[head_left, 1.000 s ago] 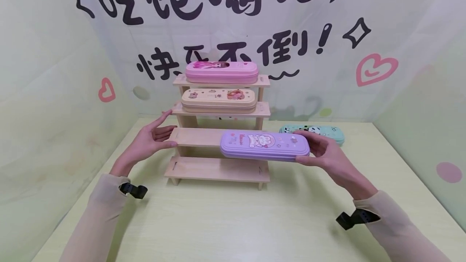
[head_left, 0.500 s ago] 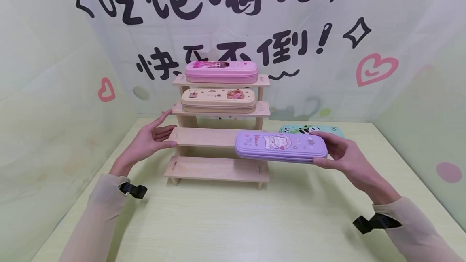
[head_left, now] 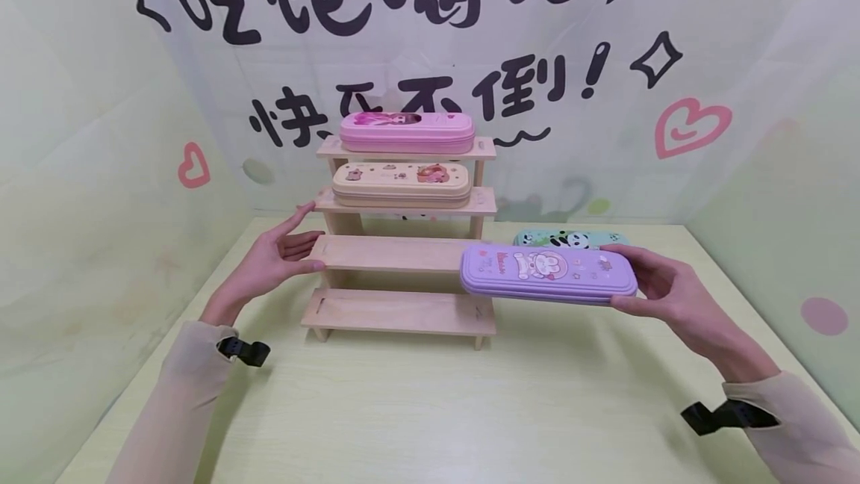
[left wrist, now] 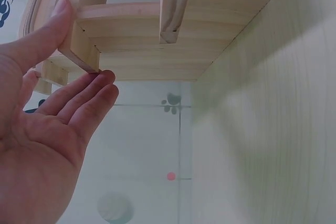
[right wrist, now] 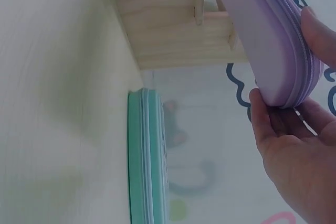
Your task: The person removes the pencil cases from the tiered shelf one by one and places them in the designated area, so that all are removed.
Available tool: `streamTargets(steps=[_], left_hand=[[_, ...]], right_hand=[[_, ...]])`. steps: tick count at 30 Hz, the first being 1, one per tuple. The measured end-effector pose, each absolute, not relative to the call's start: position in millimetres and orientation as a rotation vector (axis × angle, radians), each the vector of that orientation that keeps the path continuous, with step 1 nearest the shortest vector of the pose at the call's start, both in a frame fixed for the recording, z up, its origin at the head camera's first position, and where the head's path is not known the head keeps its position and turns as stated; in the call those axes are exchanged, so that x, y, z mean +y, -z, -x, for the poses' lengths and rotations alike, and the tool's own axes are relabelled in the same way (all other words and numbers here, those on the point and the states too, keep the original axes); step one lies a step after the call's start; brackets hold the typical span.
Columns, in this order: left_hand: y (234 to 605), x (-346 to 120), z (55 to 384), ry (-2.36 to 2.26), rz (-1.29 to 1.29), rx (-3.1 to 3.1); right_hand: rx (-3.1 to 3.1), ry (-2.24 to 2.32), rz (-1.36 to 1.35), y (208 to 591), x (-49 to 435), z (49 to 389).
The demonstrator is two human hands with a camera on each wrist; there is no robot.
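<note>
My right hand (head_left: 678, 293) grips the right end of a purple pencil case (head_left: 549, 273) with a rabbit print, its thumb on the near side. The case is held in the air right of a stepped wooden shelf rack (head_left: 401, 312), its left end in front of the third tier's right end. In the right wrist view, the purple pencil case (right wrist: 262, 40) shows its underside and zip. My left hand (head_left: 269, 264) holds the rack's left side, index finger at the second tier and thumb at the third. The left wrist view shows its fingertips (left wrist: 107, 77) against the wood.
A pink pencil case (head_left: 407, 133) lies on the top tier and a cream one (head_left: 402, 185) on the second. Behind the purple case, a mint-green panda pencil case (head_left: 571, 236) lies on the table (head_left: 416, 409). A printed curtain (head_left: 578, 140) hangs behind.
My right hand has moved to the right, carrying the purple pencil case away from the third tier and partly in front of the mint-green case. My left hand stays on the rack.
</note>
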State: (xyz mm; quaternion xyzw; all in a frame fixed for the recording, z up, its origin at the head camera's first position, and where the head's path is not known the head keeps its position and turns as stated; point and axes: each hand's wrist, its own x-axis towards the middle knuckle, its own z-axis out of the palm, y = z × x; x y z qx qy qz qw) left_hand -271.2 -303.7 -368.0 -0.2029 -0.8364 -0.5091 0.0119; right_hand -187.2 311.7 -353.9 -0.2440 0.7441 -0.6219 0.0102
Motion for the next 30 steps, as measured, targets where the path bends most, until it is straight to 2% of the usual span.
streamTargets(steps=[8, 18, 30], left_hand=[[367.6, -303.6, 270.4, 1.609, 0.629, -2.608], [369.1, -304.3, 271.0, 1.597, 0.625, -2.617], [367.4, -303.5, 270.4, 1.587, 0.624, -2.616]], right_hand=[[2.274, 1.983, 0.822, 354.4, 331.0, 185.2], [2.296, 1.994, 0.744, 348.0, 360.9, 178.5], [2.323, 1.966, 0.634, 371.9, 407.4, 187.1]])
